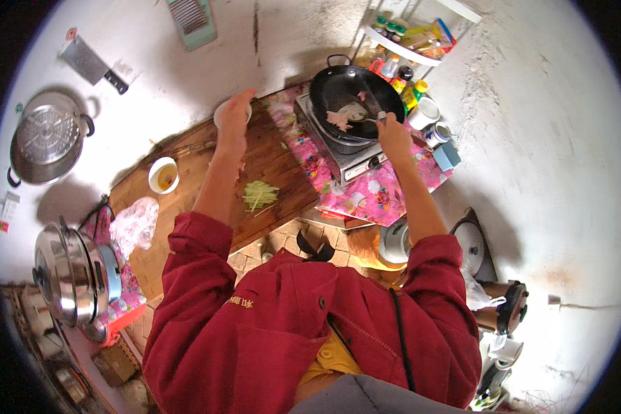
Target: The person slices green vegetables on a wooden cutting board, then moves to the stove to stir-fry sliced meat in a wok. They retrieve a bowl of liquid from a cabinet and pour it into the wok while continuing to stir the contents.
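Note:
My right hand (395, 137) grips the handle of a metal cooking ladle (353, 112), perhaps a spatula, whose head rests inside a black wok (327, 85). Pieces of pale pink meat (338, 120) lie beside the head. Under the wok is a gas stove (354, 169) with a black knob. Up by the wall, my left hand (237, 105) is at a white bowl (219, 118), covering much of it; whether the fingers grip it cannot be told. Nearer me, a small pile of cut green vegetable strips (260, 194) lies on the wooden worktop (284, 171).
A white cup (155, 173) with yellowish liquid and a crumpled plastic bag (135, 223) are on the left. Seasoning bottles (402, 77) crowd the corner rack beside the wok. A cleaver (87, 59) hangs on the wall. A steamer pot (64, 274) stands at far left.

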Demonstrator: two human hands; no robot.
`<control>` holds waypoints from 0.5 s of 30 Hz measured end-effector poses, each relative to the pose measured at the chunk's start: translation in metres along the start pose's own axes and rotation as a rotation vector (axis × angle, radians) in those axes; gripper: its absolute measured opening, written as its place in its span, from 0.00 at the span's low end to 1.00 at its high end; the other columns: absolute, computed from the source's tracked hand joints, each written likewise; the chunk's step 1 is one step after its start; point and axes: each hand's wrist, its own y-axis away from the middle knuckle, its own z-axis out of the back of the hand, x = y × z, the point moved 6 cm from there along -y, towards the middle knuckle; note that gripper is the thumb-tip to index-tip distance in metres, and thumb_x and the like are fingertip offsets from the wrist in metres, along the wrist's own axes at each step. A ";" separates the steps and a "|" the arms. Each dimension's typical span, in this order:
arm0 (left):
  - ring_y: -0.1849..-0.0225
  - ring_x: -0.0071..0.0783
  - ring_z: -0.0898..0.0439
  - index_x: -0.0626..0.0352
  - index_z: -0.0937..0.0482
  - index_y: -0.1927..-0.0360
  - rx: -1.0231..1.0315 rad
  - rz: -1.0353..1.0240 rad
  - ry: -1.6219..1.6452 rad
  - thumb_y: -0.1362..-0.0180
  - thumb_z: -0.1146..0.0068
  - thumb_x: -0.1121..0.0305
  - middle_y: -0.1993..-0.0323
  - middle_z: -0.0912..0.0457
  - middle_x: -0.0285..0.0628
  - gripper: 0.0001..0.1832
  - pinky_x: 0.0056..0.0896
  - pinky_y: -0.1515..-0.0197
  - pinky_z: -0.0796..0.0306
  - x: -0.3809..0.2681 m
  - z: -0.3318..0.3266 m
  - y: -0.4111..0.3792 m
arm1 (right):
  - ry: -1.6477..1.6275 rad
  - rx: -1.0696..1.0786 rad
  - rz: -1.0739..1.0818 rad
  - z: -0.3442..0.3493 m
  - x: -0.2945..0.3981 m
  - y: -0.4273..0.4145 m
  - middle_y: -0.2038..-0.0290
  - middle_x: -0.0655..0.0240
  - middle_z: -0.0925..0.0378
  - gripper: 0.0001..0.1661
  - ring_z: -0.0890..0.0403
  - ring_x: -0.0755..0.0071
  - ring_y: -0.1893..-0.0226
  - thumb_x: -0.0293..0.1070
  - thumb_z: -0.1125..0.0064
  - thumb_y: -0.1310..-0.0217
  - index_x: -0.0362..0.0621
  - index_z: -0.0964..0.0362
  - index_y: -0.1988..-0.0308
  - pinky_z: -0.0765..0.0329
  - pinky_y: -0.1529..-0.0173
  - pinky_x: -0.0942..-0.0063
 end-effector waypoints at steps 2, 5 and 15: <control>0.57 0.26 0.25 0.59 0.21 0.55 -0.148 -0.061 0.039 0.39 0.50 0.61 0.57 0.20 0.34 0.15 0.24 0.52 0.35 -0.015 0.044 0.027 | 0.063 0.018 0.008 -0.012 -0.010 -0.003 0.73 0.48 0.23 0.19 0.20 0.42 0.70 0.43 0.51 0.38 0.39 0.42 0.59 0.23 0.66 0.51; 0.58 0.19 0.25 0.58 0.20 0.58 -0.396 -0.067 0.202 0.40 0.46 0.64 0.60 0.20 0.33 0.11 0.20 0.54 0.33 0.001 0.142 0.060 | 0.173 0.084 0.033 -0.020 -0.013 -0.007 0.72 0.47 0.22 0.20 0.20 0.42 0.67 0.48 0.52 0.38 0.40 0.36 0.61 0.24 0.63 0.51; 0.73 0.15 0.29 0.62 0.21 0.62 -0.529 0.110 0.051 0.43 0.43 0.69 0.73 0.24 0.30 0.09 0.17 0.71 0.35 0.085 0.266 0.132 | -0.702 -0.101 -0.171 -0.011 -0.016 0.010 0.77 0.58 0.27 0.18 0.25 0.59 0.82 0.47 0.52 0.35 0.42 0.38 0.63 0.30 0.80 0.64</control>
